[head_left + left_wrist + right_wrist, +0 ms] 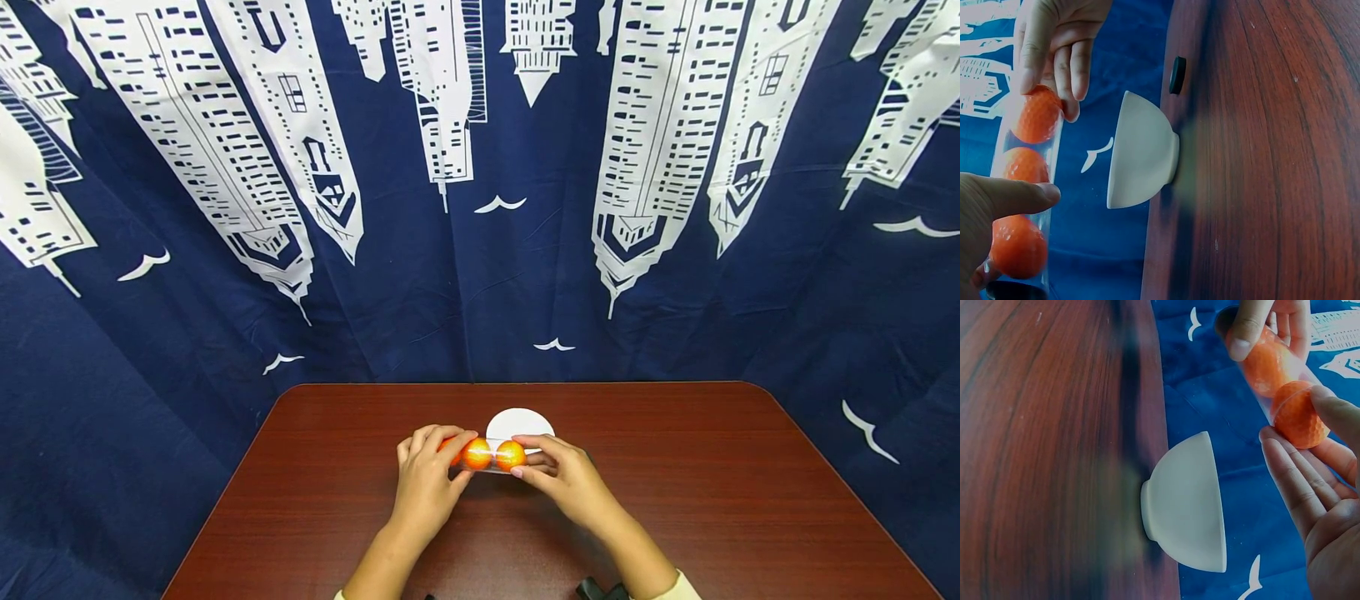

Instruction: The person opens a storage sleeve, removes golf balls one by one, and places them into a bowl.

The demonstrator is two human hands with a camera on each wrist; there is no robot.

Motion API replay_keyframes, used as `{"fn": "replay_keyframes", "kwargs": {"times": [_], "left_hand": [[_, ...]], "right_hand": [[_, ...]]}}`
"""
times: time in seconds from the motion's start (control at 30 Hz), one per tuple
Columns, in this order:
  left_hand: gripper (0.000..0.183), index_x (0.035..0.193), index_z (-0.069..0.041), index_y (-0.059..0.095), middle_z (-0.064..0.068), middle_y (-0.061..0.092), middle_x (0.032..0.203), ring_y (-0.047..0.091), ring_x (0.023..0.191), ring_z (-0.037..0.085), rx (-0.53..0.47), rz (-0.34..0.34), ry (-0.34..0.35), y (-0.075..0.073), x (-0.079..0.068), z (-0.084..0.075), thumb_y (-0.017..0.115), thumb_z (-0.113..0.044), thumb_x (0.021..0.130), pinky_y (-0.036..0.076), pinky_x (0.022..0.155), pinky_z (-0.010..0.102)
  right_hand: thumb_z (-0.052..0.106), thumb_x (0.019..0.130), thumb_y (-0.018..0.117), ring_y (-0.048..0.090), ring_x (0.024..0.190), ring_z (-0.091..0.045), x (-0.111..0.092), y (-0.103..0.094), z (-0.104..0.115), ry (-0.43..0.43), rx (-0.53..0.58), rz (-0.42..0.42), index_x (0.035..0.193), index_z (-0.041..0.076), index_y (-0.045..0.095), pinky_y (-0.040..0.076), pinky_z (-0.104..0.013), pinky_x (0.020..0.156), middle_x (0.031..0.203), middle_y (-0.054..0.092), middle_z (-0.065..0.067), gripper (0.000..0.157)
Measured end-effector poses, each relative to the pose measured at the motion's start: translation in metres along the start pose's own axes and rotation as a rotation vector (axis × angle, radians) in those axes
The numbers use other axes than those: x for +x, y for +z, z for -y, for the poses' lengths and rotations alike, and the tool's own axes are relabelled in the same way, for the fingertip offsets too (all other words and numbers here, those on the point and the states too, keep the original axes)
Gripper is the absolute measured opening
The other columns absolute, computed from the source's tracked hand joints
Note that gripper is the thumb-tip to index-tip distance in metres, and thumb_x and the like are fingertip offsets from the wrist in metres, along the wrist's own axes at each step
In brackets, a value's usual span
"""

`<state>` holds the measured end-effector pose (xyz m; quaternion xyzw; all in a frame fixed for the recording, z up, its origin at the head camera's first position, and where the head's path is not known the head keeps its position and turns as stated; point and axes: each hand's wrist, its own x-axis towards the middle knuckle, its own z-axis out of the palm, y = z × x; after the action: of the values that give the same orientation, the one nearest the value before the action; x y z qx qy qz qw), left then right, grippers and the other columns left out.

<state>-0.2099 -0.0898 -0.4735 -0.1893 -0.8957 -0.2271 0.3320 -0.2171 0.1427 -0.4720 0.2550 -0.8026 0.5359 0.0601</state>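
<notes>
A clear tube (1052,150) holds orange dimpled balls in a row, with a black cap (1016,290) on its left end. My left hand (427,483) grips the tube round its left part, thumb across the front. At the tube's right end, my right hand (570,479) pinches the end ball (1300,414) between thumb and fingers. In the left wrist view the middle ball (1025,164) and the left ball (1019,247) show inside the tube. A white bowl (521,423) stands upright on the table just beyond the tube, partly covered by it in the head view.
On the brown wooden table (712,483), a small black disc (1177,75) lies to the right of the bowl, mostly hidden behind my right hand in the head view. A dark blue cloth (480,275) with white buildings hangs behind the table's far edge.
</notes>
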Motion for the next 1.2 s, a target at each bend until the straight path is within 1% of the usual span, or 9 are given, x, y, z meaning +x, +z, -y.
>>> {"fn": "replay_keyframes", "kwargs": {"times": [0.27,0.43,0.53,0.67,0.77,0.83,0.93,1.07,1.2], "left_hand": [[0.057,0.117,-0.025,0.074,-0.005,0.068,0.112,0.056,0.113,0.020,-0.051,0.023,-0.053,0.002,-0.001,0.001,0.096,-0.018,0.065,0.038,0.093,0.045],[0.056,0.117,-0.024,0.074,-0.003,0.069,0.112,0.058,0.110,0.020,-0.094,0.025,-0.094,0.003,0.000,0.004,0.096,-0.017,0.065,0.038,0.090,0.042],[0.055,0.118,-0.024,0.074,-0.003,0.070,0.113,0.059,0.110,0.020,-0.120,0.034,-0.128,0.004,0.000,0.006,0.095,-0.018,0.067,0.039,0.088,0.041],[0.054,0.118,-0.023,0.073,-0.002,0.071,0.115,0.060,0.111,0.022,-0.174,0.048,-0.179,0.004,0.001,0.009,0.094,-0.018,0.069,0.043,0.088,0.042],[0.053,0.118,-0.021,0.072,0.000,0.071,0.115,0.061,0.109,0.024,-0.219,0.059,-0.206,0.003,0.001,0.012,0.094,-0.017,0.070,0.047,0.091,0.045],[0.052,0.119,-0.020,0.072,0.000,0.071,0.116,0.061,0.108,0.023,-0.243,0.070,-0.221,0.003,0.001,0.013,0.093,-0.017,0.071,0.050,0.093,0.046],[0.051,0.120,-0.020,0.071,0.000,0.070,0.116,0.061,0.106,0.021,-0.279,0.090,-0.255,0.003,0.001,0.014,0.092,-0.019,0.073,0.053,0.093,0.044],[0.051,0.121,-0.021,0.070,-0.001,0.070,0.116,0.061,0.106,0.019,-0.321,0.112,-0.304,0.003,0.001,0.016,0.091,-0.021,0.075,0.053,0.093,0.043],[0.051,0.123,-0.019,0.068,-0.001,0.069,0.117,0.062,0.107,0.018,-0.358,0.123,-0.339,0.003,0.001,0.016,0.089,-0.021,0.077,0.053,0.094,0.043]], "right_hand": [[0.017,0.087,0.079,0.074,0.099,-0.021,0.001,-0.007,0.005,0.001,0.007,-0.028,0.127,0.009,0.066,0.058,-0.021,0.083,0.118,0.070,-0.011,0.042],[0.010,0.086,0.079,0.074,0.098,-0.020,0.004,-0.012,0.004,-0.021,0.006,-0.060,0.126,0.007,0.066,0.060,-0.023,0.083,0.114,0.069,-0.012,0.042],[0.009,0.085,0.080,0.073,0.097,-0.018,0.007,-0.015,0.002,-0.020,-0.010,-0.090,0.124,0.008,0.067,0.060,-0.025,0.083,0.112,0.069,-0.010,0.041],[0.008,0.085,0.080,0.073,0.097,-0.022,0.013,-0.019,-0.003,-0.026,-0.035,-0.114,0.124,0.006,0.067,0.060,-0.026,0.083,0.113,0.069,-0.010,0.042],[0.007,0.085,0.080,0.073,0.097,-0.027,0.017,-0.019,-0.008,-0.033,-0.064,-0.109,0.124,0.004,0.067,0.060,-0.028,0.083,0.112,0.069,-0.011,0.042],[0.006,0.084,0.081,0.073,0.096,-0.028,0.019,-0.019,-0.011,-0.030,-0.093,-0.101,0.123,0.004,0.067,0.061,-0.032,0.082,0.111,0.070,-0.011,0.041],[0.006,0.083,0.081,0.072,0.093,-0.027,0.023,-0.016,-0.016,-0.021,-0.159,-0.085,0.120,0.005,0.069,0.061,-0.038,0.081,0.108,0.071,-0.009,0.039],[0.008,0.083,0.082,0.071,0.091,-0.022,0.028,-0.014,-0.021,-0.024,-0.276,-0.059,0.119,0.006,0.070,0.060,-0.039,0.082,0.107,0.072,-0.005,0.038],[0.012,0.085,0.081,0.071,0.091,-0.023,0.032,-0.012,-0.025,-0.049,-0.383,-0.024,0.118,0.006,0.070,0.059,-0.041,0.083,0.107,0.072,-0.004,0.036]]}}
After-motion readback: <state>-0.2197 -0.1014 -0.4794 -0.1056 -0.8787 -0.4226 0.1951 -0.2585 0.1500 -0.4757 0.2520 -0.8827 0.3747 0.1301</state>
